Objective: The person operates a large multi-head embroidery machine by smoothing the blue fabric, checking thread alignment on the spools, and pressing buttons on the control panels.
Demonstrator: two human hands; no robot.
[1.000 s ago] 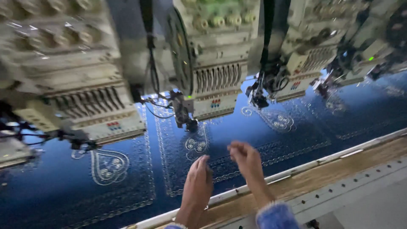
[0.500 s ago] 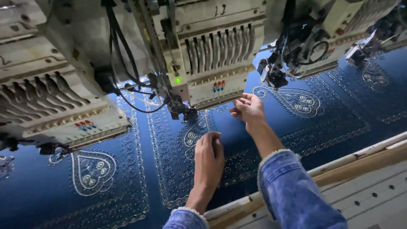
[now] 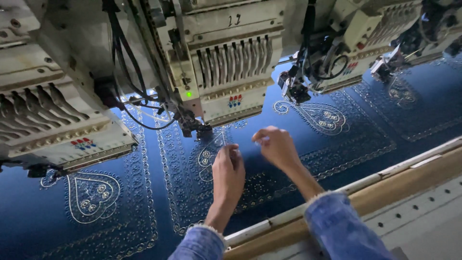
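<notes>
Two hands reach out over a stretched sheet of dark blue fabric [image 3: 308, 159], both in pale denim sleeves. The left hand [image 3: 228, 174] hovers just above the cloth with its fingers curled narrow, pinched together near a stitched motif [image 3: 211, 154]; the right hand [image 3: 276, 146] is raised a little higher, its fingertips also drawn close — whether a thread runs between them is too fine to tell. The fabric is smooth and taut, covered in pale, beaded-looking embroidery: heart-and-teardrop motifs ringed by dotted borders, four of them visible, one under each machine head. The nearest embroidery head [image 3: 226, 62] is a cream metal box, scuffed, with a row of slotted needle bars, a small green light and black cables [image 3: 125, 72] hanging at its left; its needle foot [image 3: 199, 129] sits just beyond the left hand. The fabric ends at the near edge of the machine bed, along a pale rail [image 3: 385, 173] and a perforated grey metal ledge [image 3: 423, 216].
</notes>
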